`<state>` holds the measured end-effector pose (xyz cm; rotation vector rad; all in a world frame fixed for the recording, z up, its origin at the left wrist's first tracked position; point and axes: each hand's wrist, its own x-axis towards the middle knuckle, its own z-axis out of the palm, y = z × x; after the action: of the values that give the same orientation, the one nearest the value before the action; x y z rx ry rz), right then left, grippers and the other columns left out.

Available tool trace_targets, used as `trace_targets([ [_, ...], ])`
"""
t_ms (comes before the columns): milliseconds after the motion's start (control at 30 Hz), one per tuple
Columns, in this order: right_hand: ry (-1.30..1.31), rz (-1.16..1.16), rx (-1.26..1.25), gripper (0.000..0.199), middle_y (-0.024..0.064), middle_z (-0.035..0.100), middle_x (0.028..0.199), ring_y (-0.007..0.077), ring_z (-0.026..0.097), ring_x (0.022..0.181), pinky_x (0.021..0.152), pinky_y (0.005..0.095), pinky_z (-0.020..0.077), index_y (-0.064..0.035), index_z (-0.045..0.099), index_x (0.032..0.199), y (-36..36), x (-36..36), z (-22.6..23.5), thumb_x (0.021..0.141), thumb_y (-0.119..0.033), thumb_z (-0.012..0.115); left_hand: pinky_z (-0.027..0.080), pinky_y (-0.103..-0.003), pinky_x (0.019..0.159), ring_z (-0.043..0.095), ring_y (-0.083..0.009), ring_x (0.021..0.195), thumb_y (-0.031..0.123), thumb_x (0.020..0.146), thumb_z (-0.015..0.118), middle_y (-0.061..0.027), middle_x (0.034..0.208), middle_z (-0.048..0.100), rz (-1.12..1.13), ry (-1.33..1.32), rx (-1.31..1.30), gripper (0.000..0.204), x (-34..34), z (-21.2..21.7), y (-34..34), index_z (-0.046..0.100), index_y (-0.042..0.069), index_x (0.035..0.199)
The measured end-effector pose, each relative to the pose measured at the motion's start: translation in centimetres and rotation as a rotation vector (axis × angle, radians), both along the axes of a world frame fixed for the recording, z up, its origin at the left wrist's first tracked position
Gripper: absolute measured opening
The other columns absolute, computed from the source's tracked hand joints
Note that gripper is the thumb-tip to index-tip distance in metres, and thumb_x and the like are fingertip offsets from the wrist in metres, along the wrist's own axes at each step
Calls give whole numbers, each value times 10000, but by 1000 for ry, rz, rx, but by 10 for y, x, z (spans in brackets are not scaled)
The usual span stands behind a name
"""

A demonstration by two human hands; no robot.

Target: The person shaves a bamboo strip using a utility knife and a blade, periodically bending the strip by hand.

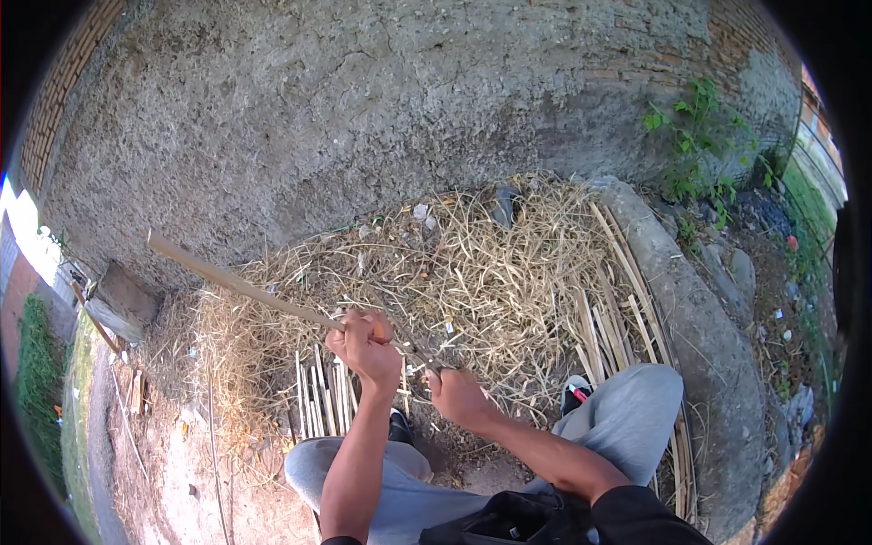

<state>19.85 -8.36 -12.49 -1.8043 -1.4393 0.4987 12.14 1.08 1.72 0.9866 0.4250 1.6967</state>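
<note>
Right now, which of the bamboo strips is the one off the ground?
The long strip in the left hand. It slants up and left over the straw, while the other strips lie flat by the knees.

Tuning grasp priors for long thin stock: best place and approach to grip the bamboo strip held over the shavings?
Grip the bamboo strip at its near end, where the left hand wraps it, coming from above. It is long, thin and slanted up-left, so a fist around it probably controls it best.
</note>
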Motion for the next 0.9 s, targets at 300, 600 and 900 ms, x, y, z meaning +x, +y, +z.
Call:
trace_targets([
  [300,63,-22,-199,470,300,590,619,502,606,620,605,539,504,75,617,670,-12,10,-42,971,-278,535,141,-277,388,207,-70,400,22,813,432,4,454,275,-22,2,78,347,-2,-4,-2,252,124,534],
  [600,-231,211,-499,360,278,649,693,439,669,699,673,475,550,54,682,785,-40,51,-157,912,-265,574,138,-282,405,207,-70,413,12,846,429,10,469,271,-107,6,142,389,14,1,-13,231,122,530],
  [900,59,-160,-318,490,232,639,656,430,634,631,619,515,504,50,650,738,-8,28,-67,953,-379,556,129,-295,399,172,-94,422,44,748,440,12,493,237,-99,53,-65,283,-8,2,25,238,142,575],
])
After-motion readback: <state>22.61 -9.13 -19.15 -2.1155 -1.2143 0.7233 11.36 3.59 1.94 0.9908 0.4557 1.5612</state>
